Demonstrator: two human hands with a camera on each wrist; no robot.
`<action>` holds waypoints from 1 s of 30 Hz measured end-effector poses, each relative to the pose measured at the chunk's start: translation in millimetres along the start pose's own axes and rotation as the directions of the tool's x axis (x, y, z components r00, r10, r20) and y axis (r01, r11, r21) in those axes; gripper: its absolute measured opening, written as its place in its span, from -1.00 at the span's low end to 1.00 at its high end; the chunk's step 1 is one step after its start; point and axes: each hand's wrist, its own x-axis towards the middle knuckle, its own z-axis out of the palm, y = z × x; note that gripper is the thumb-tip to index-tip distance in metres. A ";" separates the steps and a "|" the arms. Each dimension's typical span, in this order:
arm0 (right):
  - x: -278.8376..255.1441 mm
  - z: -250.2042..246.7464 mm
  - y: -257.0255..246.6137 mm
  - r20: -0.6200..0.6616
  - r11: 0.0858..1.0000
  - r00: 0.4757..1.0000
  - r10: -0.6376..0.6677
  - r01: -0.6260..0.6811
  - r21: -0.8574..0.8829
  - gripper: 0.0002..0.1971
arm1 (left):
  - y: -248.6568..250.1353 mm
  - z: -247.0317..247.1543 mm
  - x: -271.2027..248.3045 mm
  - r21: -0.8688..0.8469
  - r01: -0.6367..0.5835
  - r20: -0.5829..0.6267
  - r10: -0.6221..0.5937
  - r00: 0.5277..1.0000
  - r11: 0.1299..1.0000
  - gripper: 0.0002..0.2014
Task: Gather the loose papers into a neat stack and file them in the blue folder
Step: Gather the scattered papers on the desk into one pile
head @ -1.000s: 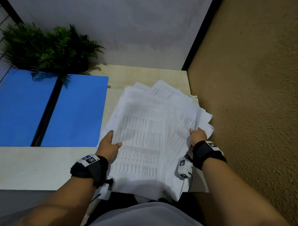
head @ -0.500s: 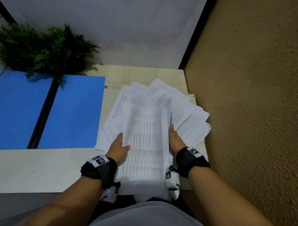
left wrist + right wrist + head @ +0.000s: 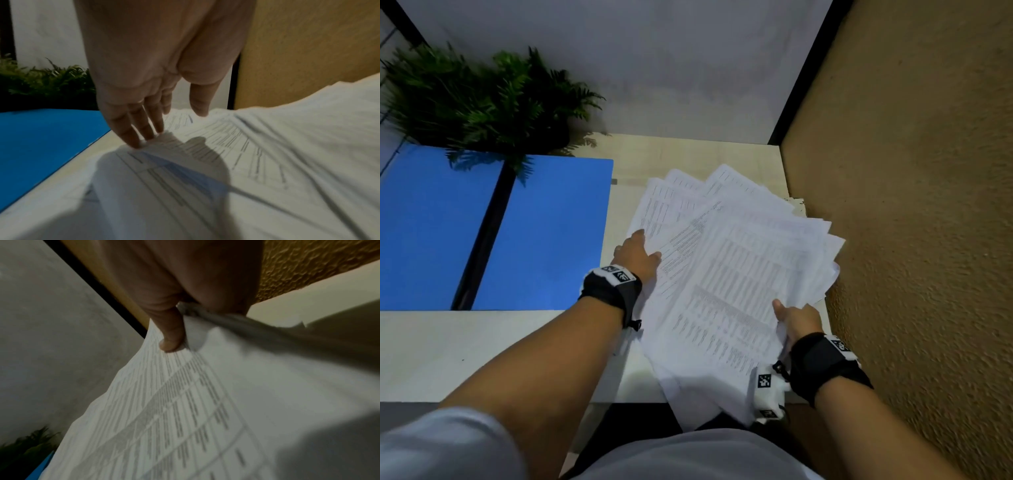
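Observation:
A fanned pile of white printed papers (image 3: pixel 726 274) lies on the right part of the pale desk (image 3: pixel 482 346), some sheets hanging over the near edge. My left hand (image 3: pixel 637 251) reaches to the pile's left edge; its straight fingers (image 3: pixel 133 129) touch the sheets' edge (image 3: pixel 160 146). My right hand (image 3: pixel 796 317) grips the pile's right side, thumb (image 3: pixel 170 335) pressed on top of the papers (image 3: pixel 185 402) and the fingers hidden beneath. The open blue folder (image 3: pixel 544 233) lies flat to the left of the papers, with a black spine (image 3: pixel 482 236).
A green fern plant (image 3: pixel 482 99) stands at the back left, overhanging the folder. A textured tan wall (image 3: pixel 911 240) runs close along the desk's right side. A white wall (image 3: pixel 637 68) closes the back.
My left hand let go of the sheets near me and moved forward and left to the pile's left edge. My right hand shifted right with the papers, which now fan out to the right.

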 end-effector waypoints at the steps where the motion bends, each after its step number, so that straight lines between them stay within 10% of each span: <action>1: 0.8 -2.9 -2.3 -0.014 0.999 1.000 -0.005 0.005 0.037 -0.53 | -1.5 -0.4 3.8 0.096 -0.001 0.050 -0.004 0.999 0.995 -0.37; 9: 6.5 12.0 -24.8 0.141 0.967 0.989 -0.037 0.000 0.255 -0.69 | -9.3 11.1 -13.1 -0.077 -0.101 0.026 0.104 0.994 0.992 -0.66; 17: 12.0 27.8 -36.6 -0.098 0.985 0.990 -0.097 0.110 0.135 -0.39 | -33.6 -10.5 -35.9 -0.263 0.048 0.311 0.038 0.950 0.964 -0.24; 20: 11.1 4.8 -44.9 -0.091 0.984 0.993 -0.075 0.059 -0.167 -0.55 | -43.7 -14.3 -40.4 -0.232 0.062 0.158 -0.026 0.987 0.971 -0.44; 25: 25.0 -6.2 -51.3 -0.009 0.916 0.996 -0.092 0.081 -0.394 -0.59 | -37.8 -16.9 -34.2 -0.764 0.077 -0.177 -0.323 0.930 0.641 -0.68; 28: 25.7 1.6 -48.5 0.027 0.915 0.992 -0.120 0.121 -0.384 -0.58 | -26.8 -7.6 -40.9 -0.875 0.191 0.002 -0.391 0.920 0.446 -0.54; 30: 26.7 10.4 -44.9 0.086 0.945 0.990 -0.115 0.136 -0.298 -0.53 | -23.6 2.3 -49.3 -0.780 0.344 0.188 -0.329 0.926 0.523 -0.32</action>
